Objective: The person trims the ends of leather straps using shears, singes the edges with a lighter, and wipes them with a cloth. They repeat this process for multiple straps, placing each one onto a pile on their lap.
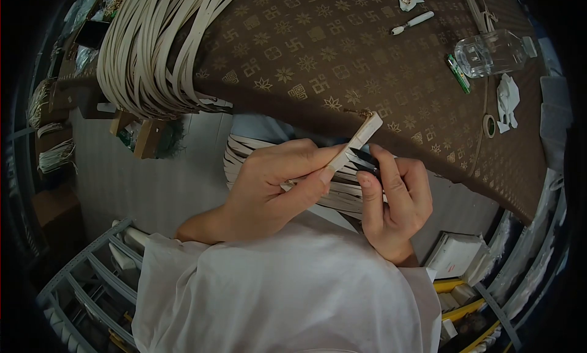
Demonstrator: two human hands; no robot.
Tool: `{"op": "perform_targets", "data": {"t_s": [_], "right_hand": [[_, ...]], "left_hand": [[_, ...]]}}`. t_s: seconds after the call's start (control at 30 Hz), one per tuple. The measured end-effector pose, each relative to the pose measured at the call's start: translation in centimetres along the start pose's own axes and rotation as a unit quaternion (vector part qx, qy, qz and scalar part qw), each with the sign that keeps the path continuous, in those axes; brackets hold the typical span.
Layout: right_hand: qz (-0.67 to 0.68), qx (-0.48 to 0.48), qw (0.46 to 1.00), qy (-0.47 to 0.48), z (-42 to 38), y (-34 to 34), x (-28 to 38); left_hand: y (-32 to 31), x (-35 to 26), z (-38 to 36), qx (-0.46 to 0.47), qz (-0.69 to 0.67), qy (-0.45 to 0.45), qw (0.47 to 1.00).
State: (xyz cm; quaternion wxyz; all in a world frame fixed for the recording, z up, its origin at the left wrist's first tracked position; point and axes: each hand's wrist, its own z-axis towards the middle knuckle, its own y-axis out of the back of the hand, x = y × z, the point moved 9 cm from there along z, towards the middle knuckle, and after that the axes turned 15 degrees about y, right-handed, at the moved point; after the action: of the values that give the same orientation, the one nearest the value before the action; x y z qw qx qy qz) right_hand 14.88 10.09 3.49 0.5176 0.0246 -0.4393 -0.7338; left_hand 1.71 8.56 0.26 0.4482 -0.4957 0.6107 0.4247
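Note:
My left hand (284,176) is closed, pinching a pale flat strap (365,133) between thumb and fingers. The strap slants up to the right, and a small gold-coloured metal piece (365,113) shows at its far end. Closed in my right hand (400,200) is a small black tool with two pointed prongs (362,155); its exact kind is hard to make out. The prongs stand apart, and their tips lie right by the strap's edge. Below the hands, a bundle of pale strips (333,200) lies across my lap, partly covered by them.
The brown patterned tablecloth (342,53) has a big hank of pale straps (137,53) at its left. On its right are a clear plastic bottle (492,53), a green tube (457,73), a tape roll (488,125), crumpled tissue (507,102) and a white-handled brush (414,23). Metal racks (98,267) flank me.

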Motion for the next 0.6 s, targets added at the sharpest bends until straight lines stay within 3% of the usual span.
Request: {"op": "perform_targets", "data": {"t_s": [0.6], "right_hand": [[-0.005, 0.005, 1.0, 0.024, 0.22, -0.04, 0.12]], "left_hand": [[-0.21, 0.02, 0.15, 0.005, 0.029, 0.007, 1.0]]}}
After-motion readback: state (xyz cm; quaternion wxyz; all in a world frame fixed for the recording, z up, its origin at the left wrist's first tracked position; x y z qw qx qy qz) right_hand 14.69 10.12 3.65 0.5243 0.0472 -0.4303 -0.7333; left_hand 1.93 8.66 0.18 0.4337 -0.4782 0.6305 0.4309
